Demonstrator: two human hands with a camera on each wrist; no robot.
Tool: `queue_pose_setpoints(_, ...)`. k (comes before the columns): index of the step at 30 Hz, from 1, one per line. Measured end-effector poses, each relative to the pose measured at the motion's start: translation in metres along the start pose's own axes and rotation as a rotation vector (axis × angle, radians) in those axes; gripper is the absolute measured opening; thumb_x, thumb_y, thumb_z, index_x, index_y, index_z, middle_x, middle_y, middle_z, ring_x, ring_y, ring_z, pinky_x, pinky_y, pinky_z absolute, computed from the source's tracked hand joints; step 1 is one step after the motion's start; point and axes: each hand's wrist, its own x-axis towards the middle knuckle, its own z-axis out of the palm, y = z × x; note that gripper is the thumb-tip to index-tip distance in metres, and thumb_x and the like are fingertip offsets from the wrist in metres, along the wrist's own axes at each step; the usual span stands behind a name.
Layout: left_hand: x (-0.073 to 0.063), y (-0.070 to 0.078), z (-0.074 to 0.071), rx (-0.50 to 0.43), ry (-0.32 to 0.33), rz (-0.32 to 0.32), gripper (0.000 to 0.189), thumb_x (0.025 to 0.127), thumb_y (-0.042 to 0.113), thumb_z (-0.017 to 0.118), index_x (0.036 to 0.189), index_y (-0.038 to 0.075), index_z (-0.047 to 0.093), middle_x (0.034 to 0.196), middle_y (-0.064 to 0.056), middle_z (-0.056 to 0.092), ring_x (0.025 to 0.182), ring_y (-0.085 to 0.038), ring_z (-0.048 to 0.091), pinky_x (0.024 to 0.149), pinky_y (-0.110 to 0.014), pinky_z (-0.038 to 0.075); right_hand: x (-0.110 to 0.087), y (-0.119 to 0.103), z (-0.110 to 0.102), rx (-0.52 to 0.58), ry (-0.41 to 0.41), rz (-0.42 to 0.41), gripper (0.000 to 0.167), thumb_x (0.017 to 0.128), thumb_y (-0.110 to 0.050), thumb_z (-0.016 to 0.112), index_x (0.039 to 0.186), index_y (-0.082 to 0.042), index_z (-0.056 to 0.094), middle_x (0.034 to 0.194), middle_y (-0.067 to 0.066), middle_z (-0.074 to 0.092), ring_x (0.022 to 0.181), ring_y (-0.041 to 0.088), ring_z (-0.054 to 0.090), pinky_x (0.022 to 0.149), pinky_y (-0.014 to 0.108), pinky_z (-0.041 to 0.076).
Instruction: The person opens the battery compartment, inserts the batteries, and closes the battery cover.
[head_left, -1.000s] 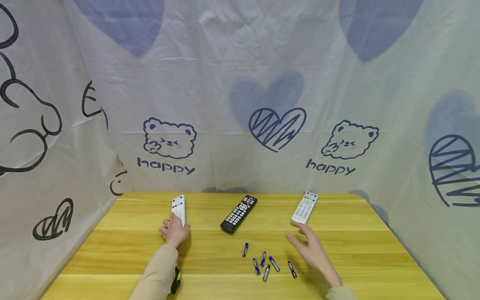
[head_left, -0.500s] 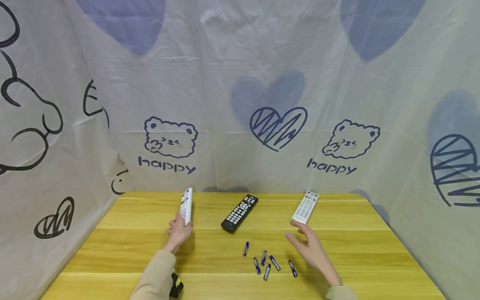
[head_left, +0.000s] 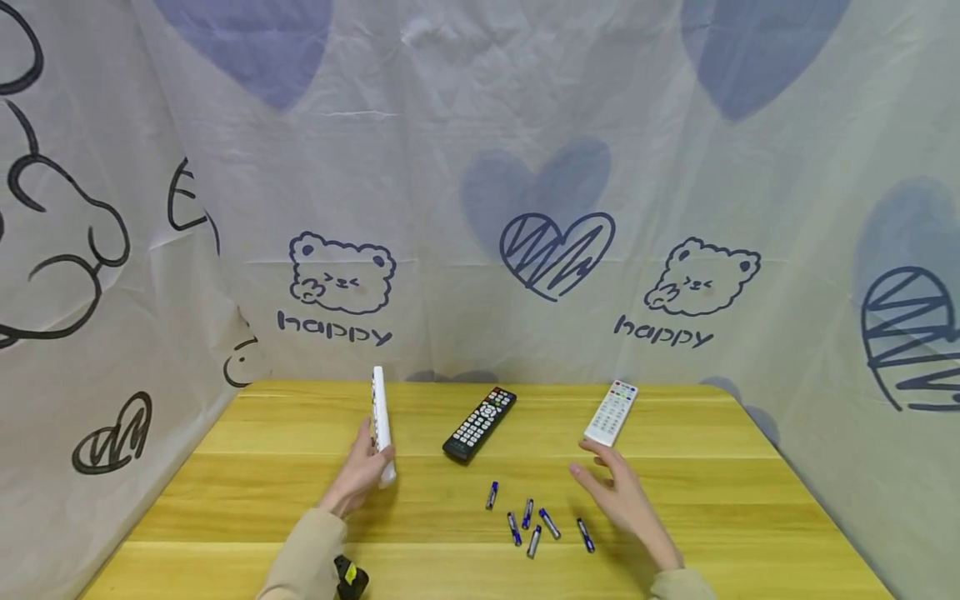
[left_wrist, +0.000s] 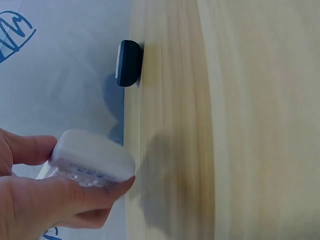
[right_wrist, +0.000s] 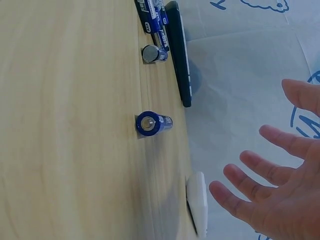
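Observation:
My left hand (head_left: 358, 473) grips a white remote control (head_left: 381, 421) between thumb and fingers. The remote is raised off the table and turned on edge, its button side facing left in the head view. Up close in the left wrist view, the end of that white remote (left_wrist: 92, 156) shows, with some buttons on its underside. My right hand (head_left: 621, 493) hovers with spread, relaxed fingers and holds nothing. Just beyond its fingertips lies a second white remote control (head_left: 611, 413), buttons up. Several blue and silver batteries (head_left: 549, 523) lie to the left of that hand.
Between the two white remotes, a black remote control (head_left: 480, 425) lies at a slant on the wooden table (head_left: 742, 483). A small black and yellow object (head_left: 350, 577) sits beside the left sleeve. A printed cloth (head_left: 442, 167) hangs behind the table's back edge.
The left hand has lifted the white remote from the table, moved it slightly right and rolled it from buttons up onto its edge. The right hand has stayed in place.

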Motion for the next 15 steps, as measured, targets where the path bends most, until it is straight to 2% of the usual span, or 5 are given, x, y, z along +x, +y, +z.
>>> queue_pose_setpoints(3,-0.0007,-0.0008,0.0006,-0.017,-0.011,0.004,0.08,0.1,-0.004,0.04,0.156,-0.003,-0.018,0.144,-0.042,0.021,0.13,-0.052,0.04,0.112,-0.062,0.044,0.0,0.0003,0.0,0.0,-0.002,-0.001,0.051,0.099,-0.027,0.063,0.141,-0.002,0.051,0.149,0.03,0.046,0.13,0.051,0.051,0.102,0.061,0.052)
queue_pose_setpoints(6,-0.0012,-0.0013,0.0013,-0.053,-0.024,0.028,0.082,0.099,-0.007,0.039,0.157,0.002,-0.018,0.143,-0.04,0.021,0.129,-0.051,0.038,0.111,-0.062,0.044,0.0003,0.0009,0.0001,-0.001,-0.004,0.001,0.052,0.099,-0.028,0.063,0.142,-0.001,0.051,0.15,0.03,0.046,0.13,0.051,0.05,0.102,0.061,0.052)
queue_pose_setpoints(11,-0.0023,-0.0021,0.0018,-0.119,-0.047,0.057,0.086,0.097,-0.013,0.039,0.157,0.003,-0.02,0.149,-0.042,0.011,0.139,-0.061,0.025,0.115,-0.07,0.032,0.0009,0.0014,0.0001,0.0,-0.003,-0.001,0.053,0.099,-0.028,0.063,0.142,-0.001,0.05,0.15,0.03,0.045,0.131,0.051,0.05,0.103,0.062,0.052)
queue_pose_setpoints(15,-0.0048,-0.0023,0.0015,-0.124,-0.043,0.048,0.084,0.096,-0.014,0.04,0.156,-0.001,-0.019,0.152,-0.041,0.009,0.142,-0.063,0.021,0.116,-0.07,0.03,0.0002,0.0011,-0.0003,0.004,-0.007,0.0,0.052,0.099,-0.027,0.063,0.142,-0.001,0.05,0.15,0.029,0.046,0.131,0.051,0.049,0.103,0.061,0.052)
